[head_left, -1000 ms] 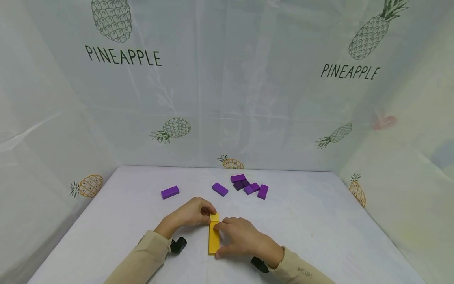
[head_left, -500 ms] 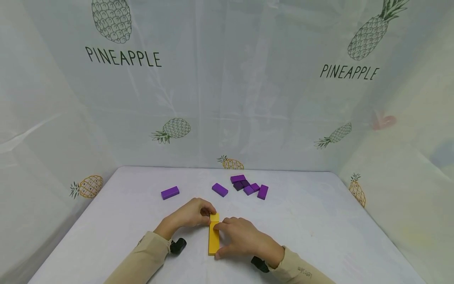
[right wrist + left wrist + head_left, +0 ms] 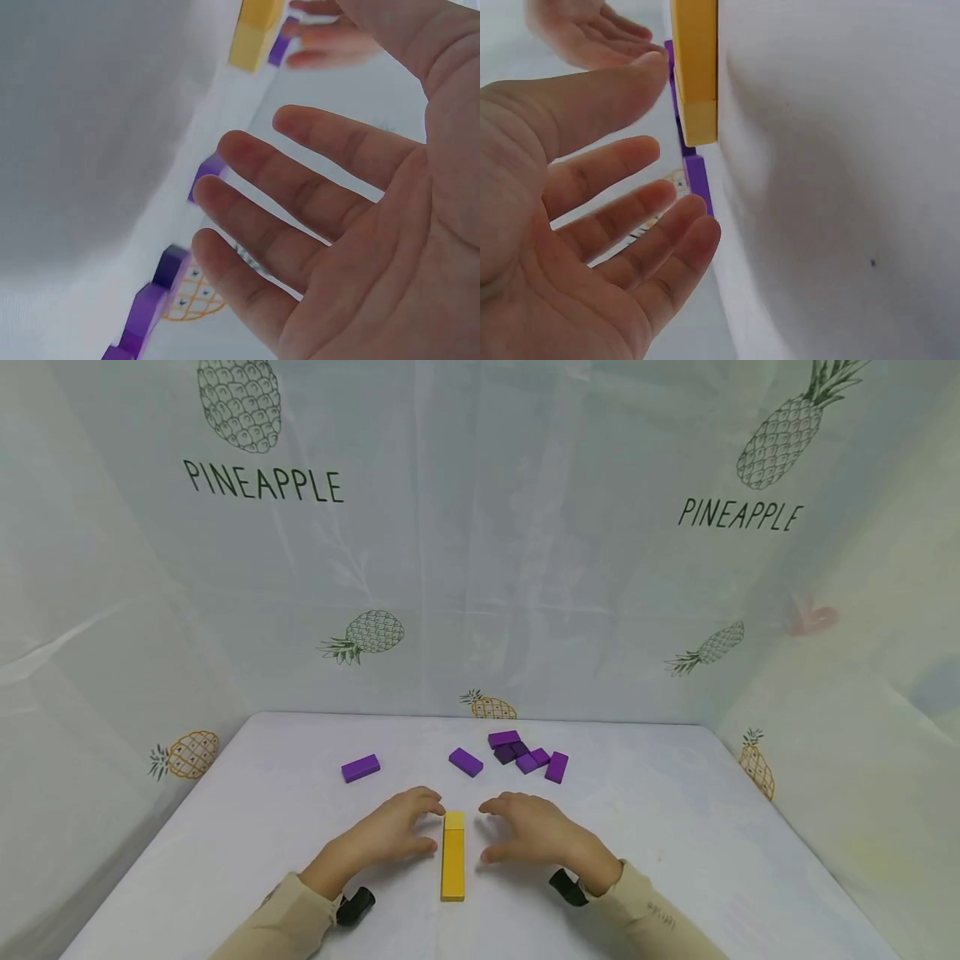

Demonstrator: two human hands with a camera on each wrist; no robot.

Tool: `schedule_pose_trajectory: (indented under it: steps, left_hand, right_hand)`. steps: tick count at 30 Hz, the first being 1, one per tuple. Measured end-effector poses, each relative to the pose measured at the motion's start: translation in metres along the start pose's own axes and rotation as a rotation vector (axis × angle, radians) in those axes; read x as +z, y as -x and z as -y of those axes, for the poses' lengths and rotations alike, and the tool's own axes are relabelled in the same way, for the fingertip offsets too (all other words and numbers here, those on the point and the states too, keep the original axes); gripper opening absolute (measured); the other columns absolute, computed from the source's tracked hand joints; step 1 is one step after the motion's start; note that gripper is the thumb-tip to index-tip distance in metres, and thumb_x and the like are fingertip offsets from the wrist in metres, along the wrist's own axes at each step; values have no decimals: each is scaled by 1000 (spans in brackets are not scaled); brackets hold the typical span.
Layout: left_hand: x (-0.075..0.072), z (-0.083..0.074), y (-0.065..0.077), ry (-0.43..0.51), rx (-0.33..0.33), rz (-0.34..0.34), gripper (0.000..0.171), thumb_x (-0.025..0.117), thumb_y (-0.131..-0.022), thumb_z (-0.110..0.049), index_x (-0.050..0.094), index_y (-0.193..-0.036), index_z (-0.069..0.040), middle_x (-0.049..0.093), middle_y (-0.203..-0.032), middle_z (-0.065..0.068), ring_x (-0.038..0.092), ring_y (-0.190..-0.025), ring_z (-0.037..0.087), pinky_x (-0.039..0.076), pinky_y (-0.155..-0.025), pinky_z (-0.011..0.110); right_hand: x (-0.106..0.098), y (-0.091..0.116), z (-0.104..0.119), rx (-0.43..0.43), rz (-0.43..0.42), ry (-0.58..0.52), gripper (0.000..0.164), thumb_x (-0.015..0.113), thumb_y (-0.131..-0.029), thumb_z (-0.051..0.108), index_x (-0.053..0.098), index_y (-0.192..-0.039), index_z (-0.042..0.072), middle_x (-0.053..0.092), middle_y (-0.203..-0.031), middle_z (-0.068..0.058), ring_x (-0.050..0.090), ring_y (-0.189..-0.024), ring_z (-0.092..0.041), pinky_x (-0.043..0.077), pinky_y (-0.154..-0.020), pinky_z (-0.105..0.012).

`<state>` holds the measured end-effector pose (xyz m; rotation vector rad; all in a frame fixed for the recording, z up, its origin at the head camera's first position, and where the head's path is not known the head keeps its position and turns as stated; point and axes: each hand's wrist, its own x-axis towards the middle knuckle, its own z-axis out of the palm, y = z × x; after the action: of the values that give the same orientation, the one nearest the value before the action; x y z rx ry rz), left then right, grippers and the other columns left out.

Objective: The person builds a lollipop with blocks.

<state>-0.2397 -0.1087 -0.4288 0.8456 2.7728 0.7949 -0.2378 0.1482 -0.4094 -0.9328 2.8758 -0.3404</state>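
A long yellow block [image 3: 453, 864] lies on the table, pointing away from me. At its far end sits a shorter, paler yellow block [image 3: 454, 821], lined up with it end to end. My left hand [image 3: 386, 831] is just left of the pair, fingers spread and holding nothing. On the other side my right hand [image 3: 536, 831] hovers apart from the blocks, its fingers also loose. In the left wrist view the thumb [image 3: 622, 94] overlaps the edge of the long block. The right wrist view shows spread fingers [image 3: 300, 187] with the paler block beyond them.
Behind the hands lie purple blocks: one at the left [image 3: 361, 768], one near the middle [image 3: 467, 762], and a cluster of several, including a block [image 3: 557, 767] at its right end. A pineapple-printed curtain [image 3: 525, 568] stands behind the white table [image 3: 675, 860].
Both hands have let go of the yellow blocks and drawn apart, the left to the left and the right to the right. The blocks stay in place.
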Motion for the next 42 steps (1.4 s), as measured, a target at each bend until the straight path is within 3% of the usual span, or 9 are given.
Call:
schedule_pose_trajectory:
  steps: [8,22,28,42]
  left_hand:
    - [1,-15,12,-4,19,15,44,77,-81,-31,65,-120,-15,52,-134,2,46,-126,27,36,-106,50]
    - [10,-26,16,-152,83,59,59,74,-79,-46,61,-128,-15,49,-139,4,45,-127,26,38,-105,44]
    - [12,-29,17,-204,106,72,58,72,-81,-45,61,-129,-14,50,-139,5,47,-123,25,40,-104,42]
    - [13,-32,18,-232,113,77,54,72,-82,-44,63,-126,-14,51,-138,5,48,-123,25,40,-104,42]
  right_hand:
    - [-4,-11,-17,18,-34,-31,64,73,-77,55,61,-126,16,64,-117,3,58,-106,-16,49,-92,-39]
    - [-7,-56,-32,-16,-74,-35,58,70,-81,51,62,-125,14,60,-126,2,52,-120,-19,43,-102,-40]
    - [-5,-77,-36,-23,-96,-35,54,71,-83,45,62,-125,12,62,-124,1,53,-119,-19,42,-103,-38]
    - [2,-106,-52,30,-105,-94,44,71,-85,40,63,-123,18,63,-113,2,59,-102,-15,50,-90,-34]
